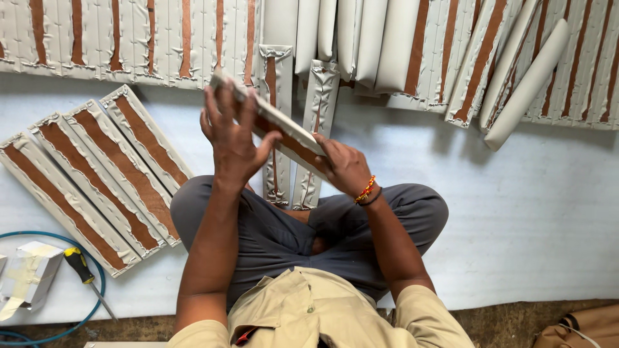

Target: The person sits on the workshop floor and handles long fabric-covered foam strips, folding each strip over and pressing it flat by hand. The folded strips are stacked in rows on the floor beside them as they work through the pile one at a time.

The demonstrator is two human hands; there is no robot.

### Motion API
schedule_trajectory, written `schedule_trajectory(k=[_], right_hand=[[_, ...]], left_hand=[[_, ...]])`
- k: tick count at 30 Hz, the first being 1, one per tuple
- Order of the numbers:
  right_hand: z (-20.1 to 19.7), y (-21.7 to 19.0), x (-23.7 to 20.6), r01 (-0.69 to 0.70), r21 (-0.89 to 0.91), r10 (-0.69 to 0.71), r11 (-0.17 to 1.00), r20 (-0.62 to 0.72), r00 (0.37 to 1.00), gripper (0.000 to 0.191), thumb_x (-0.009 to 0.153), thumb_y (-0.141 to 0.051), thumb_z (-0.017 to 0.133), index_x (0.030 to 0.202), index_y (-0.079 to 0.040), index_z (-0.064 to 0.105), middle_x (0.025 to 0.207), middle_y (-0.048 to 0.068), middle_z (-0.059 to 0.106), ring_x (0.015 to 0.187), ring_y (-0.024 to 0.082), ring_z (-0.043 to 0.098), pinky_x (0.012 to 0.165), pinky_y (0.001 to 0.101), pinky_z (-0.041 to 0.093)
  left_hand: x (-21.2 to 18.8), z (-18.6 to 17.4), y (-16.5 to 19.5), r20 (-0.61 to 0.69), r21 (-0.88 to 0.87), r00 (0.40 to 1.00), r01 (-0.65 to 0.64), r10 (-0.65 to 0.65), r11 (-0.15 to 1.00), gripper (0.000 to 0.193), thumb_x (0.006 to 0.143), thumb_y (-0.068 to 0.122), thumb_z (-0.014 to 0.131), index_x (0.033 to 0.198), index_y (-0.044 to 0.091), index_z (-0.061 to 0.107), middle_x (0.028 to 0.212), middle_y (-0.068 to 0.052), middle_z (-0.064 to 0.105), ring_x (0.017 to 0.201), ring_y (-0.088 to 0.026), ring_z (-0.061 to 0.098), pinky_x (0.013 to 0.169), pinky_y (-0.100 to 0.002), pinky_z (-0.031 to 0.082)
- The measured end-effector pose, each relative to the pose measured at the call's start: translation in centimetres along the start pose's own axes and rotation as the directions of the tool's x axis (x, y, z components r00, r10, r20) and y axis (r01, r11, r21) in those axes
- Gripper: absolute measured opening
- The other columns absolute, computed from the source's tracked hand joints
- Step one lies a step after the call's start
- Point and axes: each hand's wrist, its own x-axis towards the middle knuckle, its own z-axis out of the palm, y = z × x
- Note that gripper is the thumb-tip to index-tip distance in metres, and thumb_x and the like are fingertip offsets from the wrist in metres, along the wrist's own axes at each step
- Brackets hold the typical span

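Note:
I sit cross-legged on a white floor sheet (529,212), holding one long padded strip (284,125), cream upholstery wrapped over a brown wooden slat, tilted across my lap. My left hand (232,138) grips its upper end, fingers curled over the edge. My right hand (345,167), with a beaded bracelet at the wrist, clasps its lower end. Under the strip, two more strips (309,129) lie lengthways in front of my knees.
Several finished strips (97,174) lie side by side at the left. A long row of strips (129,45) and cream rolls (525,87) lines the back. A yellow-handled screwdriver (80,264), a blue hose (77,319) and a small white box (29,274) sit at lower left.

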Motion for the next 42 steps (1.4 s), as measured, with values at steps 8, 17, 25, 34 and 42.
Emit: schedule_trajectory(k=[8, 17, 25, 34, 42], right_hand=[[-4.3, -3.0, 6.6, 0.267, -0.491, -0.431, 0.829, -0.257, 0.865, 0.032, 0.087, -0.011, 0.076, 0.119, -0.013, 0.072, 0.119, 0.006, 0.073, 0.129, 0.029, 0.060, 0.117, 0.0595, 0.030], [-2.8, 1.5, 5.3, 0.167, 0.121, -0.096, 0.978, -0.453, 0.887, 0.033, 0.098, -0.012, 0.076, 0.129, -0.004, 0.066, 0.131, 0.013, 0.067, 0.122, 0.030, 0.066, 0.103, 0.0412, 0.056], [3.3, 9.0, 2.8, -0.123, 0.438, 0.191, 0.891, -0.115, 0.975, 0.030, 0.098, -0.016, 0.072, 0.125, -0.003, 0.068, 0.116, 0.012, 0.073, 0.100, 0.022, 0.075, 0.084, 0.0336, 0.062], [4.2, 8.3, 3.2, -0.168, 0.378, 0.201, 0.911, -0.049, 0.978, 0.028, 0.097, -0.018, 0.073, 0.122, -0.004, 0.071, 0.114, 0.009, 0.075, 0.101, 0.019, 0.075, 0.084, 0.0318, 0.060], [3.4, 9.1, 3.9, -0.122, 0.537, 0.306, 0.834, -0.268, 0.913, 0.024, 0.104, -0.013, 0.069, 0.125, -0.002, 0.068, 0.103, 0.006, 0.075, 0.091, 0.014, 0.072, 0.081, 0.0288, 0.059]], left_hand=[[-0.1, 2.2, -1.6, 0.424, -0.383, 0.901, 0.267, -0.089, 0.884, 0.039, 0.088, 0.011, 0.076, 0.125, 0.010, 0.064, 0.121, -0.013, 0.072, 0.110, -0.032, 0.071, 0.096, -0.044, 0.054], [3.4, 6.1, -8.9, 0.306, -0.455, 0.715, 0.690, -0.629, 0.563, 0.041, 0.088, 0.012, 0.072, 0.125, 0.008, 0.055, 0.117, -0.015, 0.074, 0.109, -0.034, 0.070, 0.090, -0.044, 0.052], [2.1, 12.8, -13.8, 0.650, -0.118, 0.437, 0.867, -0.622, 0.485, 0.077, 0.076, 0.019, 0.082, 0.142, 0.002, 0.045, 0.115, -0.024, 0.069, 0.098, -0.034, 0.072, 0.079, -0.049, 0.061], [1.2, 11.4, -12.4, 0.612, 0.108, 0.330, 0.865, -0.718, 0.490, 0.040, 0.082, 0.020, 0.076, 0.120, 0.006, 0.071, 0.120, -0.021, 0.071, 0.114, -0.036, 0.069, 0.096, -0.044, 0.056], [3.2, 7.8, -7.6, 0.294, 0.052, 0.656, 0.715, -0.695, 0.697, 0.056, 0.082, 0.035, 0.076, 0.128, 0.010, 0.057, 0.131, -0.018, 0.060, 0.113, -0.041, 0.062, 0.081, -0.054, 0.055]])
